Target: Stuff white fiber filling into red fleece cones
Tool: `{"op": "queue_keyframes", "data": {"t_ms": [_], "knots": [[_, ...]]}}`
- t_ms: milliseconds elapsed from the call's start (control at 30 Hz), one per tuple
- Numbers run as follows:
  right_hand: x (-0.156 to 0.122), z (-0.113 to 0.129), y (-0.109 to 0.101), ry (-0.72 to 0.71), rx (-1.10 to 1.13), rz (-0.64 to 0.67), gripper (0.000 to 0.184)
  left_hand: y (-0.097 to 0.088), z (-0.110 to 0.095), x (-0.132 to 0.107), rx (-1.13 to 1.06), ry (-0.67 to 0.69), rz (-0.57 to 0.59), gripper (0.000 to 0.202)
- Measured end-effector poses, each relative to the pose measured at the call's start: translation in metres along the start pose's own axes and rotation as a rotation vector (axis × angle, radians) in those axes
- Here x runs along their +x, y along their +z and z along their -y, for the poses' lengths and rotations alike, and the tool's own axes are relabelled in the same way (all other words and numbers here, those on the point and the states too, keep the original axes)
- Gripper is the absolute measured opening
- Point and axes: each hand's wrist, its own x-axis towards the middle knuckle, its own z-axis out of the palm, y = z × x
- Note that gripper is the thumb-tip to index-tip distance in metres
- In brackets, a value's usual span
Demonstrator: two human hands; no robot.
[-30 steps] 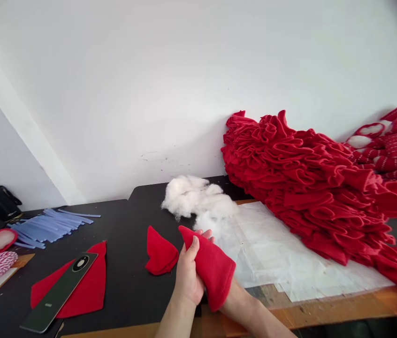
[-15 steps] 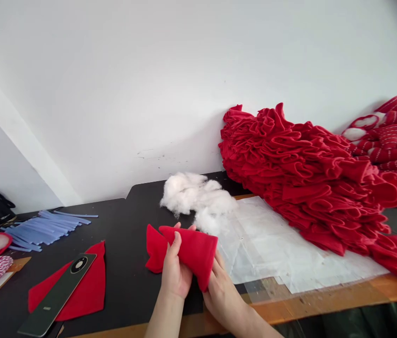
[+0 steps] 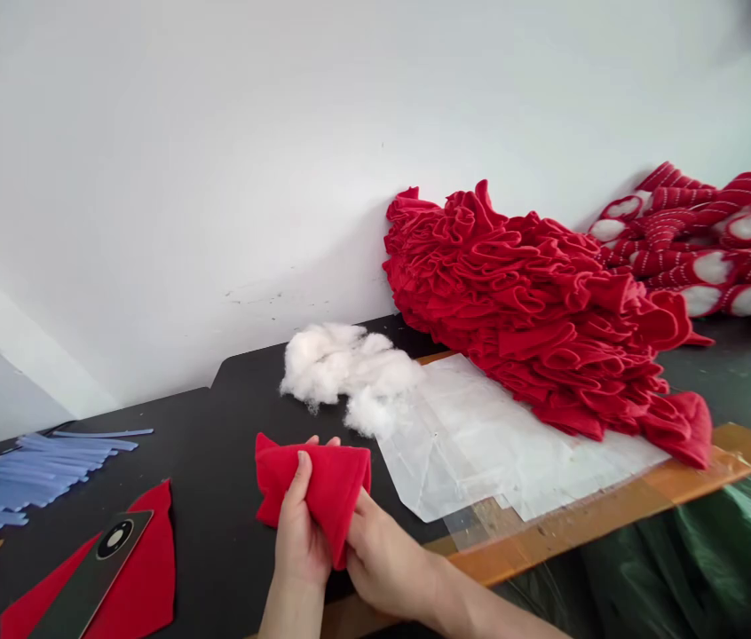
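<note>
A small red fabric pouch [image 3: 332,484], open at its right end and with a pointed tip at its left, is held above the black table. My left hand [image 3: 302,532] is closed around its middle from below, thumb across the front. At the open end is my right hand [image 3: 389,555], its bent fingers partly inside the pouch. The fabric hides the fingertips and anything in them. Just behind the pouch lies a clump of white stuffing [image 3: 342,368], partly on a clear plastic sheet [image 3: 482,444].
A big heap of red fabric pieces [image 3: 515,302] leans against the wall. Striped red stuffed pieces [image 3: 701,235] lie at far right. On the left, a phone [image 3: 92,577] rests on flat red fabric [image 3: 155,568], near pale blue strips [image 3: 29,475]. Brown tape [image 3: 528,541] covers the table's front edge.
The view has turned right, so the table's things sit further left. The pouch's left end looks more bunched together, and my right hand's fingers reach further into its opening.
</note>
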Motion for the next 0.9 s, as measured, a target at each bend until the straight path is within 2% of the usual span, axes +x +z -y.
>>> {"op": "queue_keyframes", "data": {"t_ms": [100, 167, 233, 300, 367, 433, 533, 667, 733, 767, 833, 900], "knots": [[0.007, -0.028, -0.020, 0.073, -0.090, -0.005, 0.047, -0.003, -0.014, 0.005, -0.040, 0.025, -0.103, 0.018], [0.014, -0.060, -0.026, 0.243, -0.268, -0.038, 0.055, -0.003, -0.023, 0.010, -0.074, 0.037, -0.139, 0.015], [0.021, -0.092, -0.023, 0.390, -0.357, -0.002, 0.058, -0.001, -0.029, 0.013, -0.112, 0.043, -0.134, 0.014], [0.024, -0.114, -0.016, 0.433, -0.330, 0.041, 0.051, 0.001, -0.031, 0.016, -0.147, 0.037, -0.105, 0.013], [0.021, -0.120, -0.014, 0.396, -0.265, 0.054, 0.042, 0.001, -0.032, 0.020, -0.172, 0.028, -0.090, 0.013], [0.010, -0.117, -0.019, 0.339, -0.202, 0.053, 0.036, -0.001, -0.032, 0.024, -0.182, 0.033, -0.094, 0.013], [-0.012, -0.103, -0.043, 0.320, -0.096, -0.035, 0.025, -0.004, -0.031, 0.030, -0.184, 0.045, -0.096, 0.014], [-0.028, -0.077, -0.071, 0.481, 0.113, -0.223, 0.030, 0.004, -0.021, 0.033, -0.177, 0.041, -0.061, 0.021], [-0.027, -0.060, -0.068, 0.497, 0.124, -0.299, 0.029, 0.011, -0.012, 0.031, -0.164, 0.021, -0.052, 0.025], [-0.026, -0.052, -0.062, 0.447, 0.070, -0.327, 0.027, 0.015, -0.007, 0.029, -0.161, 0.008, -0.047, 0.027], [-0.023, -0.040, -0.043, 0.262, -0.115, -0.340, 0.028, 0.022, 0.002, 0.024, -0.166, -0.013, -0.027, 0.030], [-0.023, -0.032, -0.024, 0.072, -0.259, -0.300, 0.037, 0.024, 0.007, 0.019, -0.172, -0.031, 0.017, 0.033]]}}
